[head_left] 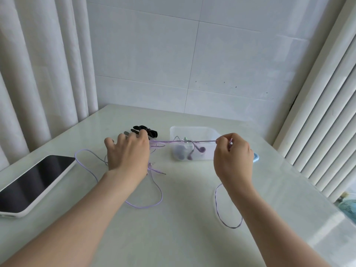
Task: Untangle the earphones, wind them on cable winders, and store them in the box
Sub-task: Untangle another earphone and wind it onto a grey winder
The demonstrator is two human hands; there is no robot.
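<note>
Hidden or unclear:
- Left hand [128, 151] is seen from the back. Its fingers [121, 137] are spread apart and reach toward the far side. The thumb is out of sight beneath the palm, so it cannot be told whether this hand grips anything.
- The black cable winders [145, 130] lie just beyond the left fingertips, partly covered by them. Their number cannot be made out.
- A blue lid [256, 158] shows only as a sliver past the right hand [233, 157].
- A darker braided cable [227, 224] loops on the worktop [183, 241] and passes under the right forearm. Its ends are not visible.
- The box's contents are blurred by its translucent wall.

Task items:
- The purple earphone cable [183, 141] runs taut and level above the worktop from the thumb side of the left hand to the right hand, crossing in front of the box [189, 128].
- The right fingers are curled, and the cable is pinched at their tips.
- The slack of the cable lies in loose loops on the worktop under and around the left wrist.
- The clear box stands open between the two hands, on the far side. Purple earbuds [201, 149] and some cable are inside it.

Surroundings:
- A phone [32, 182], screen dark, lies at the left edge of the worktop, well apart from the box.
- There is a curtain [38, 74] on the left, a tiled wall [192, 54] behind and a slatted panel [317, 122] on the right
</note>
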